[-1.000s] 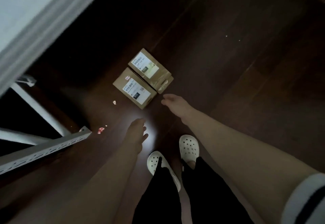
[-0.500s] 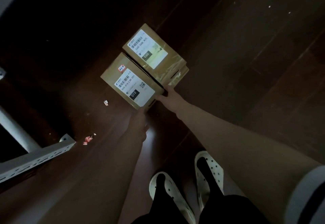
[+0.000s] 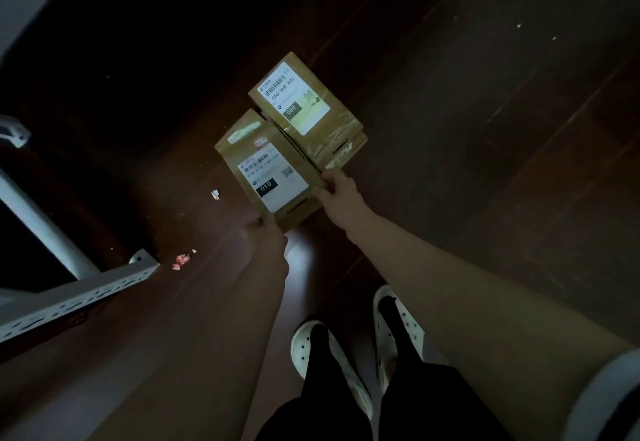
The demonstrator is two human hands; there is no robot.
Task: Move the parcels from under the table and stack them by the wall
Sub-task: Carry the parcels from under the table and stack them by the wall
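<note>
Dim view looking down at a dark wood floor [image 3: 485, 129]. Two taped cardboard parcels lie on it, touching side by side, labels up: the 010 parcel [image 3: 273, 170] nearer the feet, the 060 parcel [image 3: 304, 105] just beyond it. Left grip [image 3: 265, 234] is curled onto the 010 parcel's near corner, thumb on top. Right grip [image 3: 337, 186] pinches the same parcel's right corner, at the seam where the two boxes meet. The 010 parcel's right edge seems to overlap the 060 parcel; can't tell if it's off the floor. White perforated bench rail [image 3: 79, 297] and a white tube leg [image 3: 38, 222] at left. Red scrap [image 3: 180, 260] and white scrap [image 3: 215, 194] lie on the floor between rail and parcels. White clogs [image 3: 301, 343] at the bottom of the view, white sleeve [image 3: 609, 399] on the right arm.
</note>
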